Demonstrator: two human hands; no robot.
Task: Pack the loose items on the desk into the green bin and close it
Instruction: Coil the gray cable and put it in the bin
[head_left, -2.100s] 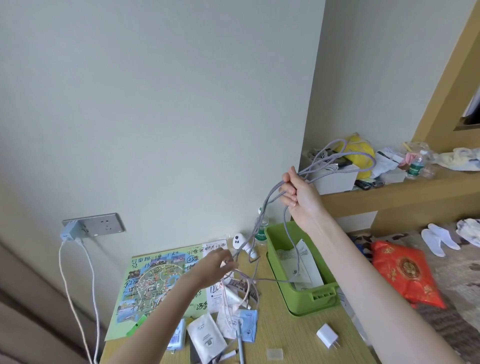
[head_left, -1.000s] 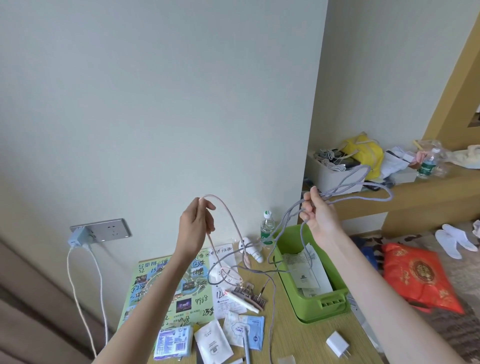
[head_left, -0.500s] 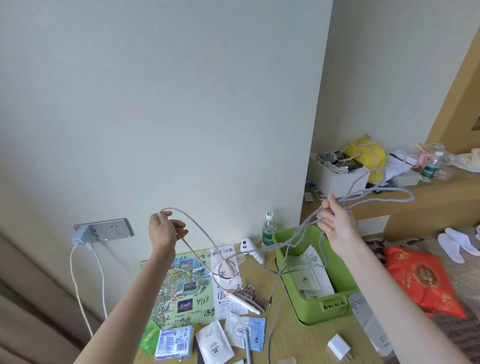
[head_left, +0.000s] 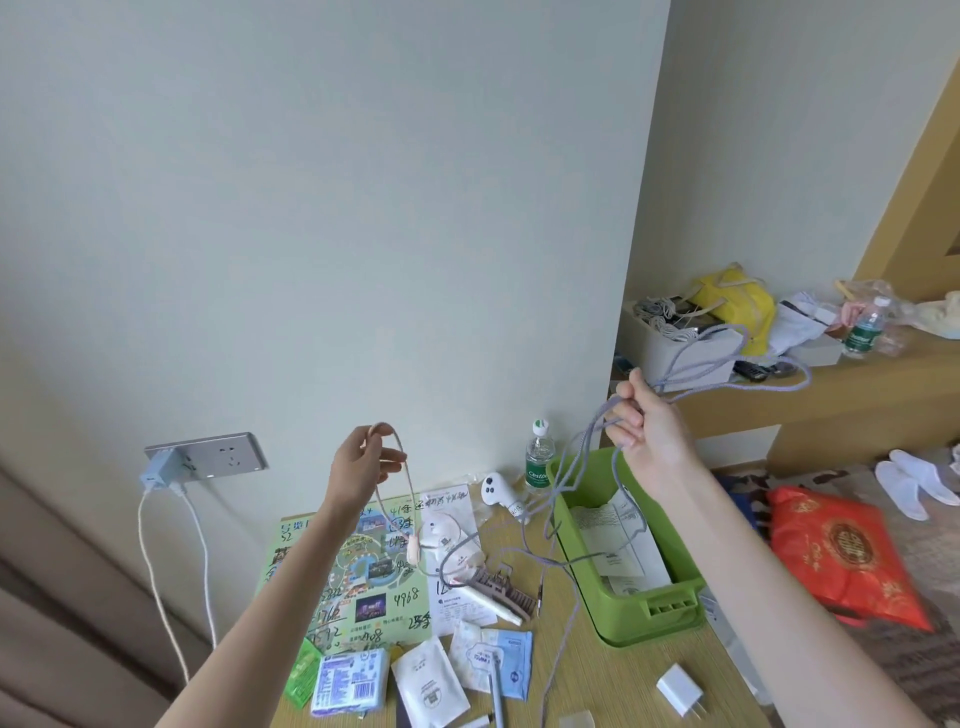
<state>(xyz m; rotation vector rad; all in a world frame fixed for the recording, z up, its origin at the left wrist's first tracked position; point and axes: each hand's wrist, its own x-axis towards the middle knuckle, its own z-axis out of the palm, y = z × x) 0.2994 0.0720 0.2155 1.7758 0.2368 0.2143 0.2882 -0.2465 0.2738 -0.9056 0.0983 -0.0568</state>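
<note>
Purple cable (head_left: 597, 418) in right hand (head_left: 644, 423), pink cable (head_left: 408, 486) in left hand (head_left: 363, 462).

Near edge of the worktop (head_left: 597, 670) is cut off by the lower frame border, as are a pen (head_left: 497, 696) and the purple cable (head_left: 567, 639). The left forearm (head_left: 291, 587) covers part of the map (head_left: 363, 571). Papers (head_left: 631, 525) are partly hidden behind the green bin (head_left: 649, 610) wall. Whether the purple cable and the pink cable (head_left: 410, 504) are tangled cannot be determined.

Before me, a wooden desk (head_left: 613, 675) holds a green bin (head_left: 649, 621) at right; a printed map (head_left: 358, 566) at left; sachets (head_left: 428, 688), a tissue pack (head_left: 350, 680) and a white charger plug (head_left: 679, 695) nearest me.
</note>
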